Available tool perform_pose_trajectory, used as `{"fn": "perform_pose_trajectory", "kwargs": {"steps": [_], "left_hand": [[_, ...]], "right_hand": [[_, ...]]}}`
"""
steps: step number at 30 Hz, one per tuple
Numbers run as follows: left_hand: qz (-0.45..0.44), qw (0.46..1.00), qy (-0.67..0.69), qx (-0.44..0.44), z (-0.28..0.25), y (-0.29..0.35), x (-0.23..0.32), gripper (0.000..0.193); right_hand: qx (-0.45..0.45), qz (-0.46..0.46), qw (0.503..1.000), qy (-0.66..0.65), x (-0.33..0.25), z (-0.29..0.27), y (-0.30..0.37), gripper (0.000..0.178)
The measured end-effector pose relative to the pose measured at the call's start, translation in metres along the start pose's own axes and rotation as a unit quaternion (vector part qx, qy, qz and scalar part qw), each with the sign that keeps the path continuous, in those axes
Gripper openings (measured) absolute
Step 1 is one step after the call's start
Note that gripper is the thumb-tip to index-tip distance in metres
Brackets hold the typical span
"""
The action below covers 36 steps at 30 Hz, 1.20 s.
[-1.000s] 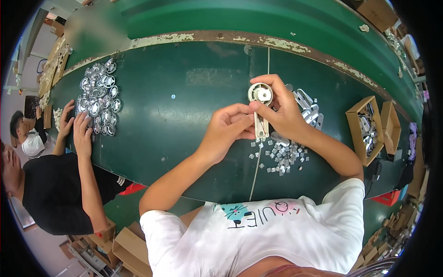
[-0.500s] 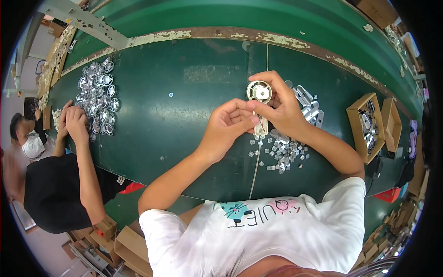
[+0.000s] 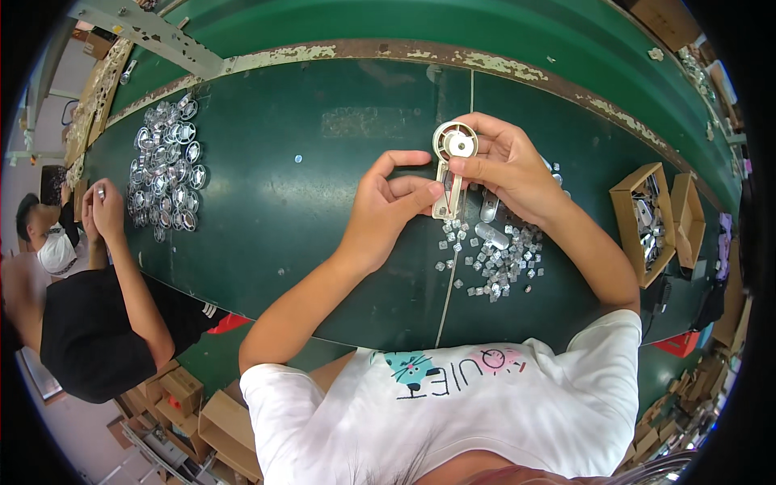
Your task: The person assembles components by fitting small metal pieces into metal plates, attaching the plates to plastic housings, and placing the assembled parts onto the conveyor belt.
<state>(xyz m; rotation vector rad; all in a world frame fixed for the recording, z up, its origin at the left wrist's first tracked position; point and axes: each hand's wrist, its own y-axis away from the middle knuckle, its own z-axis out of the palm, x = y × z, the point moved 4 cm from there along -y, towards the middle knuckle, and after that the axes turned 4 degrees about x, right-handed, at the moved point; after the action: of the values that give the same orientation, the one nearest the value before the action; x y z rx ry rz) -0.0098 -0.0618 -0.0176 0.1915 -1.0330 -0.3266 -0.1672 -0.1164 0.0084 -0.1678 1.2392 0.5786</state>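
Observation:
A cream plastic fan housing (image 3: 461,145) hangs over the green table, its round spoked head away from me and its narrow handle toward me. A disc sits at the centre of the head, and thin wires run in the open handle. My right hand (image 3: 517,174) pinches the housing where head meets handle, thumb on top. With thumb and fingertips, my left hand (image 3: 381,202) grips the handle's lower left side; its index finger is stretched out, off the part. Small clear square pieces (image 3: 505,263) lie heaped just below. Beside them are silver oval covers (image 3: 491,235), partly hidden by my right hand.
Many chrome ring-shaped parts (image 3: 174,174) are piled on the left. Beside them, a co-worker's hands (image 3: 103,212) are held close together. Two cardboard boxes (image 3: 683,218) stand at the right, one with silver parts. A raised rim (image 3: 372,50) bounds the table's far side.
The housing has moved slightly away from me and tilted a little. My left index finger has lifted off and straightened. The co-worker's hands have drawn leftward, away from the chrome pile.

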Motion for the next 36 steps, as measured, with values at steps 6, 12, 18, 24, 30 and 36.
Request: {"fn": "perform_pose_trajectory", "kwargs": {"steps": [6, 12, 18, 24, 30, 36], "left_hand": [[0.028, 0.989, -0.099, -0.111, 0.010, 0.001, 0.007, 0.034], [0.101, 0.944, -0.294, -0.109, 0.003, 0.000, 0.015, 0.035], [0.167, 0.926, -0.323, -0.102, 0.006, 0.001, 0.003, 0.036], [0.164, 0.924, -0.330, -0.102, 0.010, 0.004, -0.001, 0.036], [0.221, 0.919, -0.314, -0.093, 0.011, 0.012, -0.005, 0.042], [0.330, 0.871, -0.350, -0.094, 0.020, 0.027, -0.004, 0.048]], "right_hand": [[0.025, -0.033, 0.999, 0.001, 0.000, -0.005, 0.001, 0.035], [0.039, -0.061, 0.997, 0.011, 0.004, -0.002, -0.001, 0.036], [-0.019, -0.032, 0.999, 0.037, 0.001, -0.006, -0.005, 0.032], [-0.034, -0.008, 0.999, 0.042, -0.002, -0.004, -0.002, 0.033], [-0.060, 0.029, 0.997, -0.039, -0.004, 0.002, 0.001, 0.034], [-0.080, 0.062, 0.993, -0.053, -0.010, 0.017, 0.011, 0.036]]}}
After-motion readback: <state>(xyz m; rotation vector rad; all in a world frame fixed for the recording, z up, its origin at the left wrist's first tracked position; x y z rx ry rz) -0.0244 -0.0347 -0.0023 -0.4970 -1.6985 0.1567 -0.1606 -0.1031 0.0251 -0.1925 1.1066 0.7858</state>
